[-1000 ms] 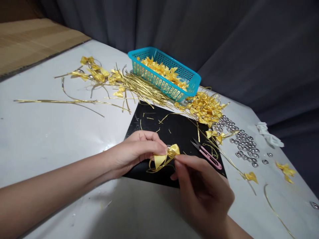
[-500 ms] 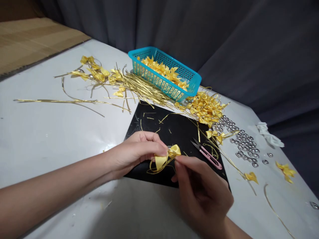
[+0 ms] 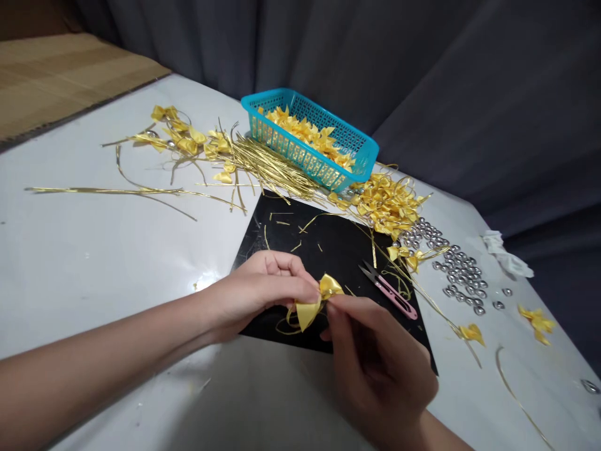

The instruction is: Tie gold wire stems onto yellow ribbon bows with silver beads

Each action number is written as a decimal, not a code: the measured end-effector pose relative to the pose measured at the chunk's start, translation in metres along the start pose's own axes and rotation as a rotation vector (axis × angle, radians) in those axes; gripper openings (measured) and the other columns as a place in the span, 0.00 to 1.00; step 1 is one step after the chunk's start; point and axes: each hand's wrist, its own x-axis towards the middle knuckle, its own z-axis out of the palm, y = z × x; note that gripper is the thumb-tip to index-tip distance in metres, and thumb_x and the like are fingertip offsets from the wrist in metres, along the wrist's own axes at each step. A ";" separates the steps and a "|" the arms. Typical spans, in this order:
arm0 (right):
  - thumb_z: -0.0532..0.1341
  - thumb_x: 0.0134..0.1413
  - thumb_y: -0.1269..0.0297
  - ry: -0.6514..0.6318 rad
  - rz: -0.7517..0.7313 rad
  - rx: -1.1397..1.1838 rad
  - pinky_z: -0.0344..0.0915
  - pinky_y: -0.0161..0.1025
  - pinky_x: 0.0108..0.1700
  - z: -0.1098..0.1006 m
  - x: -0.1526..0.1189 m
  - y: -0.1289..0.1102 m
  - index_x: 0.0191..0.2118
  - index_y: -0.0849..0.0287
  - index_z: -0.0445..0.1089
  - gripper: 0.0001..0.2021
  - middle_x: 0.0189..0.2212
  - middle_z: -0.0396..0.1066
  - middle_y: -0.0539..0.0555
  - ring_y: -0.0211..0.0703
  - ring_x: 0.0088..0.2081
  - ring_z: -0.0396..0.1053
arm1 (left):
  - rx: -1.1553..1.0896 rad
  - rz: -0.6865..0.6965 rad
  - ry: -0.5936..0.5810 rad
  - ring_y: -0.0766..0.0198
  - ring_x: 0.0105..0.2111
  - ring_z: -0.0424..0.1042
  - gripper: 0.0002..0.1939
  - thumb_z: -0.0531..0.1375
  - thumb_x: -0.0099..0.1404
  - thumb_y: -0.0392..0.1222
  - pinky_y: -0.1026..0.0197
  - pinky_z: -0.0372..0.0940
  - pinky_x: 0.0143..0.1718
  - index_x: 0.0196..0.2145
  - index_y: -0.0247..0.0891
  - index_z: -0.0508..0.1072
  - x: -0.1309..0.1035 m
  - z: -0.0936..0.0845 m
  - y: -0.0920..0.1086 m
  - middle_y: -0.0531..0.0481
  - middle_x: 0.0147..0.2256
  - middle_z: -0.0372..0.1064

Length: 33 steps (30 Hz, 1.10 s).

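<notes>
A yellow satin ribbon bow [image 3: 308, 312] is pinched between the thumb and fingers of my left hand [image 3: 277, 285], above the black mat [image 3: 286, 235]. Thin gold cord [image 3: 287, 324] loops below the bow and crosses its middle. At the bow's right side, my right hand [image 3: 382, 351] has thumb and forefinger pressed together on the cord; the exact grip point is partly hidden by the fingertips. Pink-handled thread snips [image 3: 392, 294] lie on the mat, just beyond my right hand.
Behind the mat stands a turquoise basket [image 3: 307, 141] of yellow bows. Cut gold cords [image 3: 272, 164] lie along its front. More bows with cords [image 3: 387, 203] are heaped to its right, near silver rings [image 3: 462, 269]. A white crumpled item [image 3: 507, 254] lies at the right edge.
The bow has turned slightly between my hands, and its lower tail hangs more downward. My right fingertips have moved a little closer to the bow's middle.
</notes>
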 end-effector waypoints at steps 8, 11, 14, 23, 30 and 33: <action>0.59 0.49 0.81 -0.007 0.070 0.062 0.66 0.29 0.23 0.001 -0.002 0.000 0.40 0.59 0.67 0.13 0.25 0.70 0.49 0.32 0.22 0.68 | -0.105 0.040 -0.038 0.77 0.17 0.63 0.06 0.64 0.47 0.31 0.75 0.55 0.19 0.17 0.35 0.72 0.001 -0.002 -0.001 0.58 0.16 0.70; 0.59 0.50 0.80 -0.023 0.100 0.075 0.66 0.28 0.24 0.001 -0.001 0.001 0.39 0.60 0.67 0.11 0.25 0.70 0.49 0.31 0.23 0.68 | -0.141 0.070 -0.033 0.77 0.17 0.64 0.07 0.64 0.48 0.30 0.75 0.57 0.19 0.17 0.35 0.72 0.003 -0.004 -0.001 0.57 0.17 0.70; 0.58 0.51 0.79 -0.017 0.108 0.039 0.65 0.26 0.24 0.001 0.000 0.002 0.36 0.60 0.67 0.08 0.25 0.69 0.48 0.29 0.22 0.66 | -0.142 0.088 -0.040 0.77 0.17 0.65 0.07 0.64 0.49 0.30 0.76 0.57 0.19 0.17 0.34 0.71 0.004 -0.005 -0.001 0.57 0.16 0.70; 0.59 0.52 0.78 -0.072 0.065 -0.025 0.64 0.25 0.28 0.001 0.004 0.004 0.35 0.60 0.67 0.07 0.25 0.70 0.47 0.28 0.24 0.67 | -0.131 0.108 -0.036 0.77 0.17 0.64 0.07 0.64 0.48 0.29 0.76 0.56 0.19 0.18 0.34 0.70 0.004 -0.004 -0.002 0.57 0.18 0.70; 0.58 0.52 0.79 -0.066 0.044 -0.026 0.62 0.23 0.26 0.001 0.003 0.002 0.35 0.59 0.66 0.08 0.24 0.68 0.45 0.26 0.23 0.64 | 0.036 0.107 -0.009 0.77 0.17 0.62 0.05 0.64 0.48 0.31 0.75 0.55 0.20 0.18 0.34 0.71 0.000 -0.004 -0.004 0.57 0.16 0.68; 0.58 0.52 0.78 -0.066 0.104 0.031 0.63 0.26 0.26 0.000 0.004 0.004 0.37 0.59 0.66 0.08 0.25 0.68 0.46 0.29 0.25 0.65 | 0.023 0.114 -0.001 0.77 0.17 0.62 0.05 0.64 0.48 0.31 0.75 0.55 0.20 0.18 0.34 0.71 0.001 -0.003 -0.003 0.57 0.17 0.69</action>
